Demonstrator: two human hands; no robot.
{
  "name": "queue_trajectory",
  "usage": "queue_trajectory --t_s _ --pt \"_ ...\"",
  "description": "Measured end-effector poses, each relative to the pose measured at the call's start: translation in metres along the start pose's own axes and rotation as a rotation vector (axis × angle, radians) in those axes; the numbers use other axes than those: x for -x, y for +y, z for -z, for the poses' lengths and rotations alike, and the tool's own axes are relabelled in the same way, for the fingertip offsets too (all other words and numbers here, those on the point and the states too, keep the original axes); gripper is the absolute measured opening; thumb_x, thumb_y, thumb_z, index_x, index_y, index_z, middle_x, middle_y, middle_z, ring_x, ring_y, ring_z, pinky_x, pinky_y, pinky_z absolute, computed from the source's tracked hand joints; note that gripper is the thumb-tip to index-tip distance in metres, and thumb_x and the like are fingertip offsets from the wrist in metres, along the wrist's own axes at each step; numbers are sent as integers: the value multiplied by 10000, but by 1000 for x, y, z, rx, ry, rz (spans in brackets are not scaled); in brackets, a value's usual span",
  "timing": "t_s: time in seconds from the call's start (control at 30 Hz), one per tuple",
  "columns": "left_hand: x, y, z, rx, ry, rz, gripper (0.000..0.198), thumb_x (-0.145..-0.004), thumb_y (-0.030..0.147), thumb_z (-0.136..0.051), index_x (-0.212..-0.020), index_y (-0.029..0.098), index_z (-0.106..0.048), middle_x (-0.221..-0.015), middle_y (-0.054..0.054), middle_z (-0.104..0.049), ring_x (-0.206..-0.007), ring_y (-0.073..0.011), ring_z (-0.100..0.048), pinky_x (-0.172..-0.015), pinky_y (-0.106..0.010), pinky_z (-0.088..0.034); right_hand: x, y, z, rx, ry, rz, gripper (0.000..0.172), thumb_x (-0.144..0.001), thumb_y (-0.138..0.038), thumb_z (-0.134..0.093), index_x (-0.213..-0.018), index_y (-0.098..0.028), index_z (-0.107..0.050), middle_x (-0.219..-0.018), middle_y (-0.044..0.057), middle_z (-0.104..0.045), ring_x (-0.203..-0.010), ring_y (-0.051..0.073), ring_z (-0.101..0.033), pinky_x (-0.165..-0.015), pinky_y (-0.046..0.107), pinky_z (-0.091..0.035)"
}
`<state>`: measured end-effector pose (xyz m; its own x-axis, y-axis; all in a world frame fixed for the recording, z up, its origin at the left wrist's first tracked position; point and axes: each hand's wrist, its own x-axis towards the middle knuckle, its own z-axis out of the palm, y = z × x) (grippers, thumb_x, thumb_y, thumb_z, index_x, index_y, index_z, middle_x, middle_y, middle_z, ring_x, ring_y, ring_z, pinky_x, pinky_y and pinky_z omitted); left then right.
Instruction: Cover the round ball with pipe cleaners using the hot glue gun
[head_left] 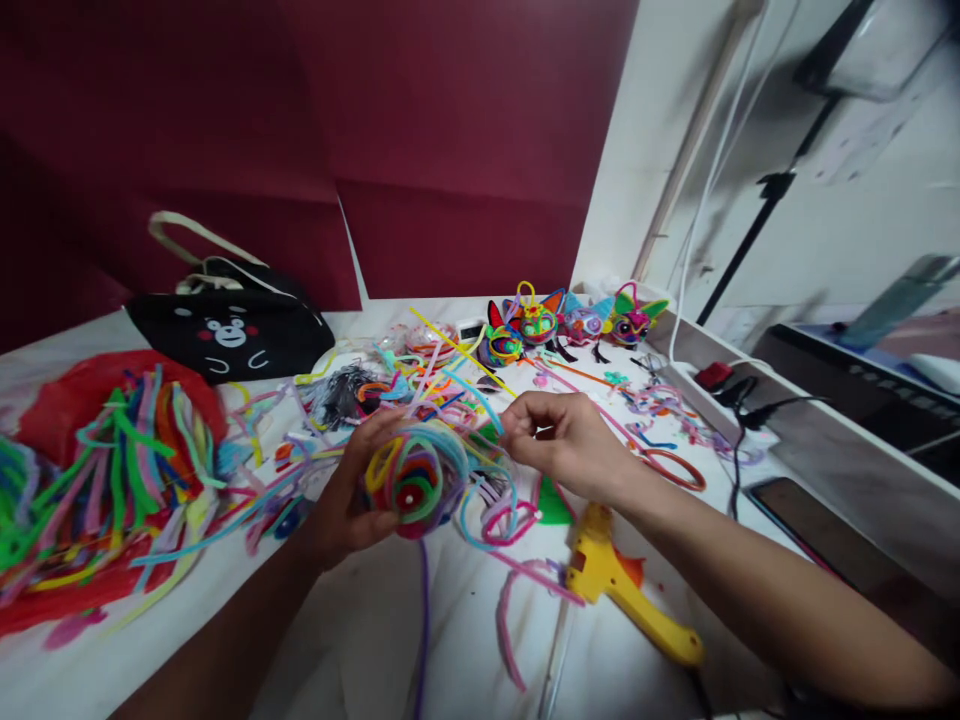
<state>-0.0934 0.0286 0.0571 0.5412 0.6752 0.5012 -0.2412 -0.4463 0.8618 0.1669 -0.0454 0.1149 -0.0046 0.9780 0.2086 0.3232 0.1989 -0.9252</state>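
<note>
My left hand point(346, 500) is wrapped round a ball of coiled, many-coloured pipe cleaners point(416, 478), held just above the white table point(360, 640). My right hand point(564, 440) is beside it on the right, fingers pinched on a thin pipe cleaner strand point(487, 470) that runs from the ball. Loose pink and blue loops hang from the ball towards the table. A yellow glue gun point(626, 590) lies under my right forearm.
A heap of pipe cleaners point(112, 470) lies on red cloth at left. A black bear-face bag point(229, 335) sits at the back. Several finished colourful figures point(559, 325) stand at the far edge. A phone point(814, 530), cables and a red plug lie at right.
</note>
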Motion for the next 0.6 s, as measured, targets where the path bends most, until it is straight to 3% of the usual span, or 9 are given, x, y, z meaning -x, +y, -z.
queue_trajectory --t_s 0.13,0.3,0.47,0.6 --pt "3 2 -2 -214 -29 -99 812 -618 217 -844 -1387 307 -603 -1345 -97 -639 -1151 -370 -651 -939 -412 -549 4 15 8 135 -114 -63 38 -689 -191 -581 -715 -171 -600 -614 -54 -552 -546 82 -477 -547 212 -371" --pt "9 -6 1 -471 -107 -149 982 -570 240 -880 -1473 319 -502 -1396 -121 -610 -1248 -430 -581 -1075 -514 -438 12 30 8 254 -207 -72 74 -696 -103 -576 -682 -162 -619 -598 -46 -574 -553 89 -492 -539 207 -367" --pt "5 -10 0 -428 -103 -136 966 -510 220 -888 -1420 293 -571 -1335 -108 -659 -1172 -425 -610 -1015 -481 -465 18 28 31 378 -120 -84 190 -764 -77 -593 -895 -140 -715 -733 -5 -678 -647 108 -564 -630 226 -409" --pt "-1 -13 1 -363 65 -55 883 -406 281 -922 -1259 253 -694 -1265 -58 -689 -1114 -362 -618 -987 -381 -466 32 20 65 510 -27 -30 167 -818 -97 -588 -907 -138 -722 -788 21 -727 -666 117 -606 -645 235 -438"
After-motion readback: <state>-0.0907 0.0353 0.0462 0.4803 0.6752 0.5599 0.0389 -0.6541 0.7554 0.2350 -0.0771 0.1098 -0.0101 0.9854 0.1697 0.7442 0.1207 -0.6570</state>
